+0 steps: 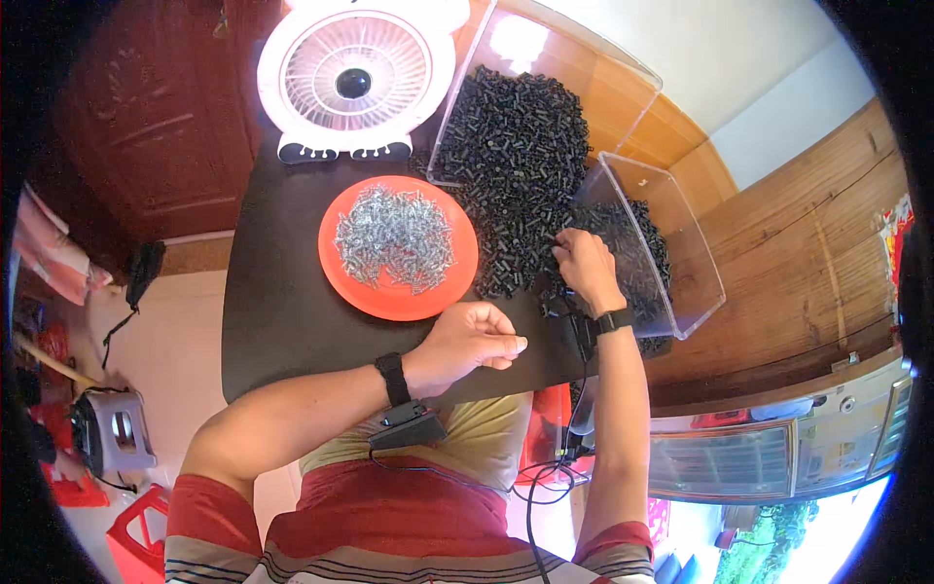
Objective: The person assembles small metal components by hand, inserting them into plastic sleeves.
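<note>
My left hand (472, 338) is above the table's near edge, just below the plate, its thumb and fingers pinched together. Whatever is between those fingertips is too small to make out. My right hand (588, 268) reaches to the right side of a heap of small black tube-like pieces (520, 185), fingers bent and fingertips at the pieces. What it pinches, if anything, is hidden. An orange-red round plate (336, 277) left of the heap carries a pile of small silver metal parts (394, 238) that look like screws.
A white fan (355, 83) stands at the back left of the dark table (282, 331). Clear plastic bins (671, 234) lie tipped at the right, black pieces spilling from them. Wristbands sit on both wrists, and a black cable (535, 496) hangs below the table edge.
</note>
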A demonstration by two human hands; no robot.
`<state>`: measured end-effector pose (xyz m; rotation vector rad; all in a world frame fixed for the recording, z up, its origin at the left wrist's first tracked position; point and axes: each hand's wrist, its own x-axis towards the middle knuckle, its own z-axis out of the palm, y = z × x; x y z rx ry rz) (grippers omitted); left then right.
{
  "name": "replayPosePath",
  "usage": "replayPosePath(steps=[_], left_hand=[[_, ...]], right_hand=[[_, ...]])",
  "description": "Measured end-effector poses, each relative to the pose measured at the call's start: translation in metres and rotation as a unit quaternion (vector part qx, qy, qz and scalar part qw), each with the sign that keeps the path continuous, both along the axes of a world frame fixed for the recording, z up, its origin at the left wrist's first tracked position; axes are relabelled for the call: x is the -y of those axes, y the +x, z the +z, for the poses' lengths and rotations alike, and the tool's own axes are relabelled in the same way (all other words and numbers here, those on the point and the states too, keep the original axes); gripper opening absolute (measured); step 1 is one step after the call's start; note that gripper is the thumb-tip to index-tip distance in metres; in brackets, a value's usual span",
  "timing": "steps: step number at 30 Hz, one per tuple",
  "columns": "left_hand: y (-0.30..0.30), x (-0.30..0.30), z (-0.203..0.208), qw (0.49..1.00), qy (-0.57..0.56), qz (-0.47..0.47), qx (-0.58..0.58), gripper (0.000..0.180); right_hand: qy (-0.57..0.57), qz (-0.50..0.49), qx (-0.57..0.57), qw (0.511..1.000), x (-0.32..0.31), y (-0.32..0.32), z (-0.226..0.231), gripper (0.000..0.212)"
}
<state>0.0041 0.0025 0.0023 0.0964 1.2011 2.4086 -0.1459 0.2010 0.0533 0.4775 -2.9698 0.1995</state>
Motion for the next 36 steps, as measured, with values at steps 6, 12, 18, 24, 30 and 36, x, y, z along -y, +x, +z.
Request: replayPosePath(steps=[6,12,18,24,30,36], left_hand=[[0.001,-0.001,0.003,1.0,0.007,0.002,-0.002,0.014],[0.001,0.0,0.003,1.0,0.004,0.003,-0.002,0.013],[0.0,-0.001,0.001,1.0,0.004,0.006,-0.002,0.014],[0.001,-0.001,0.004,1.0,0.0,0.005,0.005,0.015],[0.001,0.0,0.004,1.0,-0.006,0.002,-0.002,0.015],[0.001,0.001,0.003,1.0,-0.003,-0.002,-0.004,0.015]], right_hand=[[-0.035,-0.002,-0.045,0.998,0.001,0.007,-0.002,0.017],[-0.055,-0.004,-0.04,0.998,0.003,0.009,-0.003,0.016],[-0.024,-0.01,-0.029,0.999,0.005,0.011,0.003,0.017],[-0.006,-0.02,-0.032,0.999,0.003,0.005,0.0,0.019],[-0.028,-0.045,-0.041,0.998,0.007,0.001,-0.005,0.017],[-0.064,-0.023,-0.037,0.997,0.002,0.002,-0.007,0.014]])
